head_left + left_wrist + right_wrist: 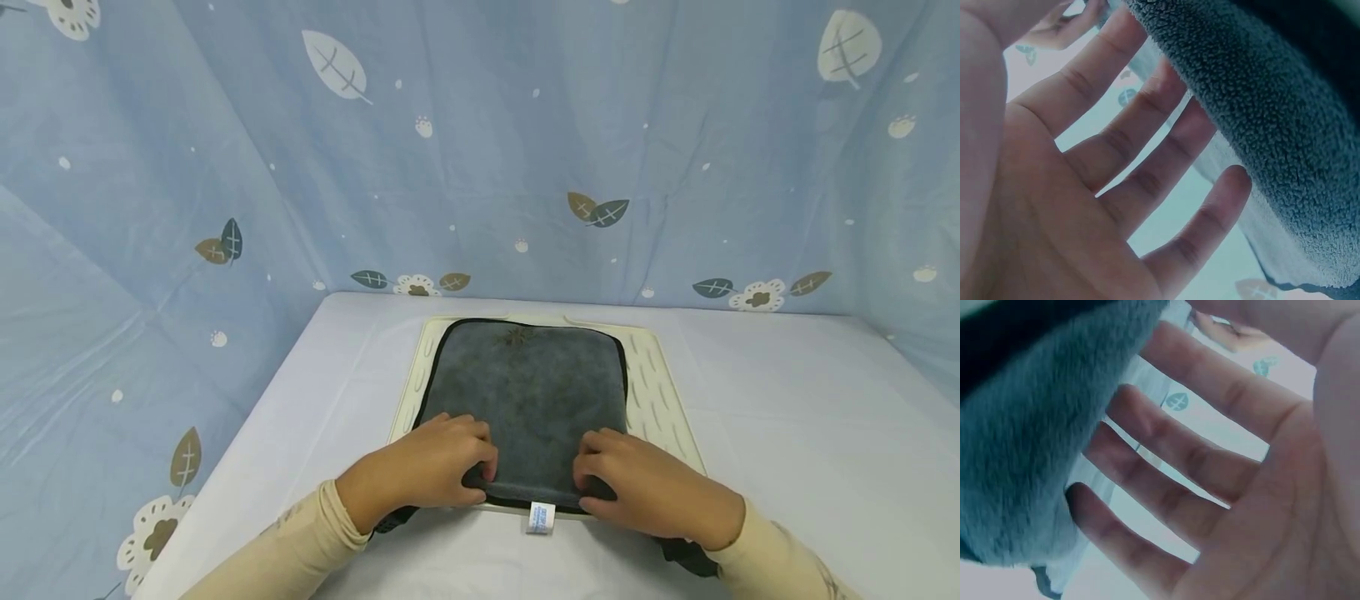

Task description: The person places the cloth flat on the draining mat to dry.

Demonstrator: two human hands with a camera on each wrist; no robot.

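Note:
A dark grey towel [528,392] with black edging lies on a cream board [660,400], and its near edge is turned up into a fold. My left hand [435,461] grips that fold near its left end, thumb low and fingers bent over the top. At the right end my right hand [637,481] holds the same fold in a similar way. A white label [541,517] with blue print hangs from the near edge between the hands. Fuzzy pile shows on the towel [1260,94] in the left wrist view, with the fingertips against it. The right wrist view shows fingertips touching the towel [1035,437] too.
The board lies on a table with a white cover [810,400]. Behind and to the left hangs a blue curtain [480,150] printed with leaves and flowers. Dark straps [686,557] show under the wrists.

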